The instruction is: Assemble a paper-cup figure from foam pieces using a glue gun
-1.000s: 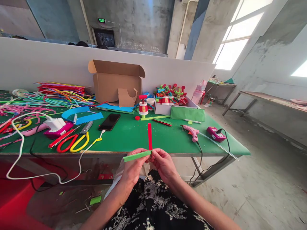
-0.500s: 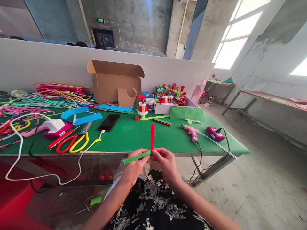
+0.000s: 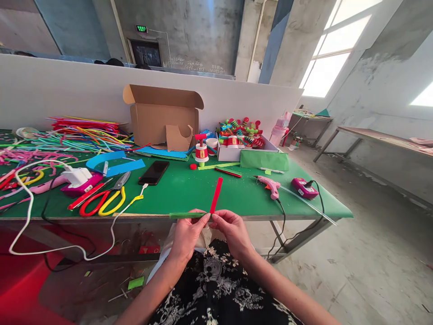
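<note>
Just in front of the table edge, my left hand and my right hand meet fingertip to fingertip. Between them they pinch a red paper strip and a green paper strip where the two join. The red one points up and slightly right over the table; the green one sticks out to the left, across the back of my left fingers. The strips' joined ends are hidden under the fingertips, so I cannot tell how they are fixed.
A pink glue gun lies to the right, its cord hanging off the table. Scissors, a phone and a white cable lie left. Behind are a paper-cup figure, a box of similar figures and a cardboard box.
The joined strips have turned clockwise: the red strip now leans right, and the green strip has swung up to nearly level. My left hand has shifted slightly, with its thumb now at the join.
</note>
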Motion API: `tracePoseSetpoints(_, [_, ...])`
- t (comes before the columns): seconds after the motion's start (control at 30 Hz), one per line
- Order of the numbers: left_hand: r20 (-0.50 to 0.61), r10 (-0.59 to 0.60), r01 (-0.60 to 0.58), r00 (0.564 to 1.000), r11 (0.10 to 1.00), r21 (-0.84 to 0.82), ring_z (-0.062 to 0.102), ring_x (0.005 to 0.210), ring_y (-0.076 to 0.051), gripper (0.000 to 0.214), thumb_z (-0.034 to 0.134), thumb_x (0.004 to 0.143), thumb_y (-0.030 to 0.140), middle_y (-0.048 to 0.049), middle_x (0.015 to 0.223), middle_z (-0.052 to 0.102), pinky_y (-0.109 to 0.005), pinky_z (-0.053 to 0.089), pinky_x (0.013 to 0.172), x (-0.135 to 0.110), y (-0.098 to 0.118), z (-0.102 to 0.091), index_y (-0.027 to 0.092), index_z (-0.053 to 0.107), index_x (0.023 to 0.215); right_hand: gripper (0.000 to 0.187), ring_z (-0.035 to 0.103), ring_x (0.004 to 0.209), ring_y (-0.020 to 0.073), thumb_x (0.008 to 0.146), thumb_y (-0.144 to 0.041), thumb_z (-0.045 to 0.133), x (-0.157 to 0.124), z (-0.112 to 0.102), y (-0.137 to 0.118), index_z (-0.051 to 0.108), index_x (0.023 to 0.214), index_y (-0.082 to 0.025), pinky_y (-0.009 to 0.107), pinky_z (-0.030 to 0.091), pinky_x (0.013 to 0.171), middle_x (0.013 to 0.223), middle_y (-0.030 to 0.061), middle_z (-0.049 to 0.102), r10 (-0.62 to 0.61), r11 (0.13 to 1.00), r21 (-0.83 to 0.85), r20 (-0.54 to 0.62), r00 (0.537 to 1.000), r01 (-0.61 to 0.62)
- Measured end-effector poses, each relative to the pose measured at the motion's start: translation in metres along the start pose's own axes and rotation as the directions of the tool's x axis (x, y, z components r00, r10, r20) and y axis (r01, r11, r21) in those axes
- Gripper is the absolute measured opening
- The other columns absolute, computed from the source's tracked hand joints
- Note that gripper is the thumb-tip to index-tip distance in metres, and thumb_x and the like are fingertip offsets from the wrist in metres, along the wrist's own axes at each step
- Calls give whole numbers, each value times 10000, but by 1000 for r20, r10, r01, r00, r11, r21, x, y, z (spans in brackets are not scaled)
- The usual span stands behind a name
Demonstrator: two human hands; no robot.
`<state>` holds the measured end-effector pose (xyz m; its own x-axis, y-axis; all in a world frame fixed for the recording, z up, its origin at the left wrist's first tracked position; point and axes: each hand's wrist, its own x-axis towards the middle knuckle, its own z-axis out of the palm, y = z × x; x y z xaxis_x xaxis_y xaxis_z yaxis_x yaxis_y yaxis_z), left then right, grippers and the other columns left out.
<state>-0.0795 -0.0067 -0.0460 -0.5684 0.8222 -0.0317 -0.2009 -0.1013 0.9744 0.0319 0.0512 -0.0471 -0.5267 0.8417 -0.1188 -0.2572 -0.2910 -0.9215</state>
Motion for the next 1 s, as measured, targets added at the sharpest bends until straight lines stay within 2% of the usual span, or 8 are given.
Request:
tracePoseSetpoints(0.1, [18, 17, -18, 1000, 999, 51, 526, 603, -141, 238, 785, 597, 399, 10, 580, 617, -240, 412, 585, 0, -1, -2, 191, 671, 584, 290, 571, 577, 118, 566, -420, 869, 1, 0, -1, 730, 658, -183, 254, 480, 645, 634, -4, 676, -2, 1000, -1, -8, 1000, 2])
tracePoseSetpoints(0.2, [46, -27, 27, 999, 1000, 11, 505, 567, -138, 255, 782, 582, 410, 14, 552, 593, -243, 395, 564, 0, 0, -3, 195, 648, 554, 290, 581, 582, 118, 588, -424, 860, 1, 0, -2, 716, 655, -181, 251, 478, 642, 638, -1, 679, -3, 1000, -13, 27, 1000, 3])
tracePoseSetpoints(0.37, [56, -76, 76, 996, 997, -6, 481, 542, -124, 329, 822, 545, 452, 23, 530, 573, -241, 382, 557, 2, 6, -4, 191, 622, 538, 321, 596, 549, 110, 564, -411, 875, 0, -1, -7, 683, 650, -169, 249, 490, 632, 600, -8, 672, 82, 997, -1, 67, 994, -82])
tracePoseSetpoints(0.5, [82, -127, 138, 988, 980, -144, 500, 563, -115, 417, 810, 564, 558, 8, 589, 621, -238, 404, 575, 3, 6, -4, 175, 647, 595, 327, 614, 561, 112, 541, -384, 888, 0, 1, -7, 668, 655, -170, 255, 511, 646, 624, -4, 681, 83, 991, 101, 31, 996, -86])
tracePoseSetpoints(0.57, [82, -136, 149, 987, 974, -172, 529, 592, -117, 422, 833, 540, 542, -8, 641, 662, -238, 422, 595, 3, 4, -2, 165, 685, 657, 328, 611, 565, 111, 526, -368, 897, 1, 2, -6, 665, 649, -171, 257, 517, 652, 628, -7, 676, 73, 986, 154, -5, 997, -71])
tracePoseSetpoints(0.77, [-14, -133, 127, 991, 972, -197, 584, 625, -133, 403, 888, 438, 444, -11, 642, 690, -252, 467, 642, -2, 4, 7, 160, 693, 648, 308, 609, 595, 117, 519, -361, 903, -1, 5, -2, 681, 626, -176, 270, 519, 693, 611, -11, 669, 49, 980, 194, -23, 999, -43])
tracePoseSetpoints(0.9, [-34, -112, 106, 993, 984, -145, 549, 581, -124, 357, 862, 461, 432, 7, 590, 652, -239, 436, 584, -2, 7, 7, 166, 674, 608, 291, 601, 621, 114, 516, -349, 903, 0, 6, 1, 721, 671, -182, 263, 501, 702, 662, -13, 688, 35, 985, 167, -11, 999, -33])
tracePoseSetpoints(1.0, [-33, -68, 66, 997, 995, -69, 523, 576, -118, 322, 844, 498, 416, 16, 580, 626, -232, 405, 574, -1, 6, 4, 167, 662, 593, 269, 577, 608, 108, 543, -350, 888, 2, 5, 2, 740, 687, -178, 253, 480, 679, 668, -6, 698, 3, 993, 115, -53, 999, 3])
